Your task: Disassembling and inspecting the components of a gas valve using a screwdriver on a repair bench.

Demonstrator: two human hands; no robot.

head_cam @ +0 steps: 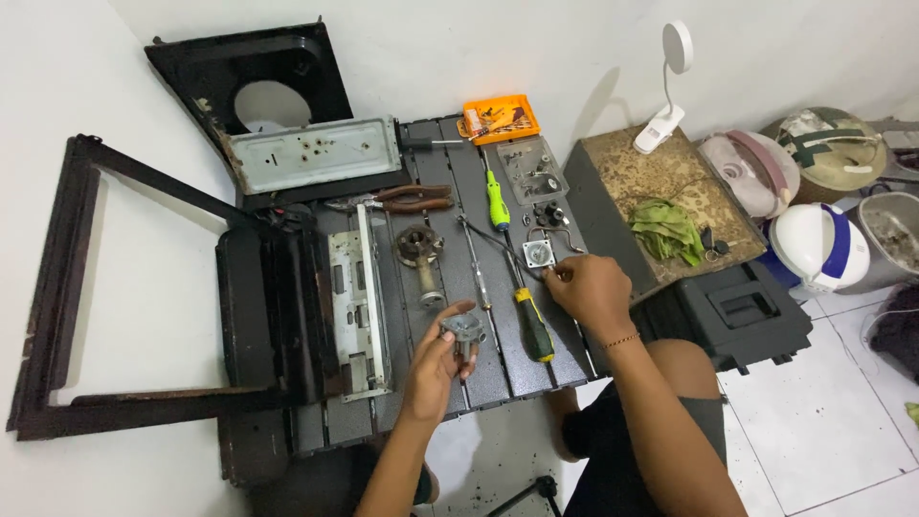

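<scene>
- Gripping a small grey metal fitting [465, 328] between thumb and fingertips, the left hand [438, 362] is closed on it and holds it just above the dark ribbed metal sheet [450, 172] that serves as the work surface on the floor.
- At two o'clock from it, the right hand [586, 290] rests with fingers curled down onto the sheet, fingertips pinched at something too small to make out; whether it actually holds anything I cannot tell.
- Between the hands lies a yellow-and-black-handled screwdriver [532, 321], and just beyond the right fingertips, at eleven o'clock, sits a small square white-faced part [539, 254].
- Further out, at twelve o'clock from the left hand, a round burner piece with a tube [422, 255] lies flat, with a green-handled screwdriver [497, 199] and red-handled pliers [407, 198] beyond.
- At the far edge stand a clear tray of small parts [532, 168] and an orange box of bits [500, 119] (both open-topped).
- At nine o'clock, a long pale metal panel [356, 304] lies over black stove body pieces.
- Risks, as I judge them: the fitting is held only by fingertips, so a slip could drop it into the grooves of the sheet or send it rolling off the near edge; a careless sweep of the right forearm could knock the yellow screwdriver or scatter loose parts, since so many small pieces lie unsecured close by.
</scene>
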